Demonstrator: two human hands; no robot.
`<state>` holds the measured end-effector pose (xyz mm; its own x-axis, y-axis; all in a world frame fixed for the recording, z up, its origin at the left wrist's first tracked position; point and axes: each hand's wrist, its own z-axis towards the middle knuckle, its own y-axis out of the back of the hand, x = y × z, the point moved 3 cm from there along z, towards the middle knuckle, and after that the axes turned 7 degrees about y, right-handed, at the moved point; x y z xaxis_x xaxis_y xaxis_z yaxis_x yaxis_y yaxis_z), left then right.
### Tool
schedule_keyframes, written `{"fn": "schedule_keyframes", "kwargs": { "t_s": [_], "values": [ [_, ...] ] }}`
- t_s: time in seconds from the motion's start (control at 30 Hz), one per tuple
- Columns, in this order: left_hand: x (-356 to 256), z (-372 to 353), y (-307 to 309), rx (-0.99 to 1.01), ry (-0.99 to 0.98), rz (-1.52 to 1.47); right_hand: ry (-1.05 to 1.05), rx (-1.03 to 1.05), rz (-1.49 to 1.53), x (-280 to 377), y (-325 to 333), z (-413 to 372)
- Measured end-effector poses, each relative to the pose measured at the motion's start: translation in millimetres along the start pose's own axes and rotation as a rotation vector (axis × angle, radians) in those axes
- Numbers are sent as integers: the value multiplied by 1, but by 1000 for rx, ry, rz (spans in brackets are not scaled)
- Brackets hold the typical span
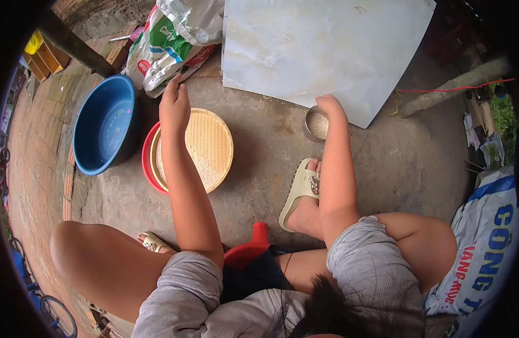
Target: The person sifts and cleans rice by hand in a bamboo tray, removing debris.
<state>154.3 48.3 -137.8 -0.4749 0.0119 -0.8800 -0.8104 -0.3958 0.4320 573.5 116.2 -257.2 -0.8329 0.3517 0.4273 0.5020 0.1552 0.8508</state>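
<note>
My left hand is raised above the far left side of a round yellow woven basket, fingers stretched out with nothing seen in them. Pale grains lie in the lower part of the basket, which overlaps a red basin; my forearm hides part of both. At the lower edge of a large pale sheet, my right hand is closed on the rim of a small round metal container. Pale grains show inside it.
A blue basin stands at the left, near a printed plastic bag. The pale sheet lies at the top. Farther right are a wooden pole, a red cord and a white sack. A red stool is beneath me.
</note>
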Motion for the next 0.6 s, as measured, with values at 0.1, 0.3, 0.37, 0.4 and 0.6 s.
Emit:
{"fn": "schedule_keyframes", "kwargs": {
  "t_s": [0.1,0.3,0.37,0.4,0.6],
  "values": [
    [12,5,33,-105,31,23,140,-64,-33,55,15,6],
    [57,3,113,-101,217,113,712,-15,270,230,-41,-75],
    [78,-3,134,-117,276,152,877,170,247,272,-83,-105],
    [82,-6,144,-136,287,156,951,250,186,288,-105,-118],
    [110,-33,181,-106,469,-22,1345,254,79,323,-215,-166]
  ]
}}
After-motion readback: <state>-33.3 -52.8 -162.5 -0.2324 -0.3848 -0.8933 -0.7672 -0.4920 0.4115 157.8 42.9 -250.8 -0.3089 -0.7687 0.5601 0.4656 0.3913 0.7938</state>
